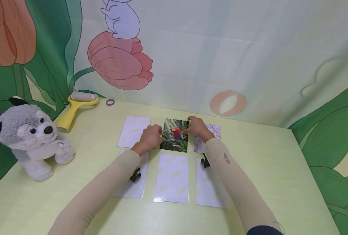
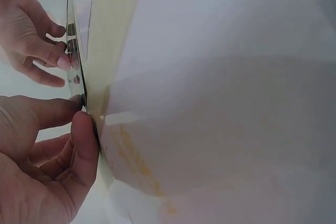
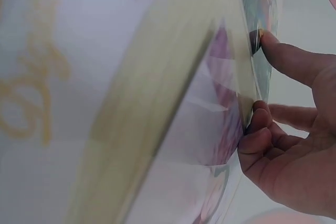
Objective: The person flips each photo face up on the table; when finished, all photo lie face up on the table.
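A glossy photo card of a red parrot among green leaves (image 1: 175,146) is in the back row, at the middle of the table. My left hand (image 1: 151,137) pinches its left edge, thumb on the picture side. At the right edge my right hand (image 1: 199,128) grips the card, its thumb lying over the picture and its other fingers curled by the edge, as the right wrist view shows. Beneath the right wrist is a pink blossom card (image 1: 216,131), partly covered. Left of the left hand a white card (image 1: 133,130) lies face down.
A front row holds a left white card (image 1: 138,189), a middle white card (image 1: 171,178) and a right white card (image 1: 210,194). At the left sit a grey plush husky (image 1: 29,130), a yellow-handled lint roller (image 1: 69,114) and a purple ring (image 1: 110,102). A printed curtain (image 1: 185,65) hangs behind.
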Tool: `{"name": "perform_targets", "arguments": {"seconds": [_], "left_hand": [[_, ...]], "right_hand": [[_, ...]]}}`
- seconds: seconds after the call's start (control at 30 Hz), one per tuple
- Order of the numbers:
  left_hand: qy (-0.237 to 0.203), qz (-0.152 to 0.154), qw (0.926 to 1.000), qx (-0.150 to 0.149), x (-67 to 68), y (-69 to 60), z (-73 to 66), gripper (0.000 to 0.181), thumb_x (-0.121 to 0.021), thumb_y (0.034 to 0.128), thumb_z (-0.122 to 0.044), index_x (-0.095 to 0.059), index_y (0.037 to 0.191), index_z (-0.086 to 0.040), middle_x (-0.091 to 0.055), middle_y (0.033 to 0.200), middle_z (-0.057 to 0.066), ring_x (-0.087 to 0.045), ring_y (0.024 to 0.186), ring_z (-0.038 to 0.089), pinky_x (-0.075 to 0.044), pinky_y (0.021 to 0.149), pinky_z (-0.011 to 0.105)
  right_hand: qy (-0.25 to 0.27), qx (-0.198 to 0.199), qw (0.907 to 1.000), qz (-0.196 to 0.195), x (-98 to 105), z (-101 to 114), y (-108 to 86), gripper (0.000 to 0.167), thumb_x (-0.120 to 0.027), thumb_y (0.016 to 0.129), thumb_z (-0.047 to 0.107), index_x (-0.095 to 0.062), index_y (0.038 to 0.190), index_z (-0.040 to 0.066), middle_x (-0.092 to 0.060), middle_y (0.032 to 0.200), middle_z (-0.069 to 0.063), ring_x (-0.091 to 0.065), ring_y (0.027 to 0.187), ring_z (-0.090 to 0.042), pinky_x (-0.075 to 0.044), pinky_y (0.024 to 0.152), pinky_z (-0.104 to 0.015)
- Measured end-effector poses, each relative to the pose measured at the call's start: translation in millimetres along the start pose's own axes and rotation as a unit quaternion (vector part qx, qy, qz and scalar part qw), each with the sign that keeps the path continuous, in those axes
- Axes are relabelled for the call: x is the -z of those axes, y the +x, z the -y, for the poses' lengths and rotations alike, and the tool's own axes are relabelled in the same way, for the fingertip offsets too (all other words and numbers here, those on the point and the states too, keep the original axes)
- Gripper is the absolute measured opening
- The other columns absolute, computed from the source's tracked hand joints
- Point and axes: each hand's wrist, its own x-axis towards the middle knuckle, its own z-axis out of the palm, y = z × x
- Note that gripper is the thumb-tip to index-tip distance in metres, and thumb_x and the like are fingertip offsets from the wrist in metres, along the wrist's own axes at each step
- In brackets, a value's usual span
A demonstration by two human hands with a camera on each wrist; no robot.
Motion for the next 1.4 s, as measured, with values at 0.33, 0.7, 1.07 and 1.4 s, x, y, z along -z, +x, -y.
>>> {"name": "perform_targets", "arguments": {"seconds": [0.33,0.7,1.07,1.4], "left_hand": [[-0.029,-0.071,0.9927,-0.093,23.8,2.0,20.3,0.029,-0.07,0.0923,-0.02,-0.071,0.114,0.0,-0.074,0.089,0.014,-0.067,0.073,0.024,-0.053,0.065,0.037],[-0.012,-0.043,0.9978,-0.048,67.4,-12.0,75.9,0.053,-0.072,0.0911,-0.032,-0.06,0.134,-0.004,-0.061,0.133,0.022,-0.055,0.123,0.038,-0.044,0.104,0.054],[0.034,-0.005,0.9928,-0.115,76.8,-31.3,131.1,0.062,-0.077,0.0861,-0.031,-0.058,0.135,0.003,-0.049,0.144,0.032,-0.039,0.137,0.049,-0.029,0.113,0.064],[0.067,0.034,0.9934,-0.087,74.0,-32.7,130.8,0.065,-0.078,0.0852,-0.039,-0.059,0.137,-0.005,-0.04,0.153,0.029,-0.032,0.143,0.05,-0.026,0.11,0.072]], "right_hand": [[0.028,0.038,0.9968,-0.064,-3,11,-1.5,0.075,-0.071,0.093,0.024,-0.03,0.154,0.005,-0.054,0.137,-0.026,-0.055,0.122,-0.039,-0.048,0.098,-0.052],[0.039,0.109,0.9923,-0.044,-17,35,8.9,0.065,-0.068,0.096,0.025,-0.039,0.151,0.007,-0.061,0.123,-0.018,-0.061,0.108,-0.033,-0.049,0.094,-0.048],[0.074,0.14,0.9864,-0.043,-34,66,12.6,0.063,-0.07,0.095,0.027,-0.043,0.149,0.012,-0.062,0.121,-0.013,-0.06,0.108,-0.028,-0.05,0.092,-0.043],[0.053,0.139,0.9883,-0.034,-44,78,19.4,0.064,-0.07,0.094,0.027,-0.041,0.15,0.011,-0.062,0.129,-0.014,-0.059,0.117,-0.029,-0.05,0.098,-0.043]]}}
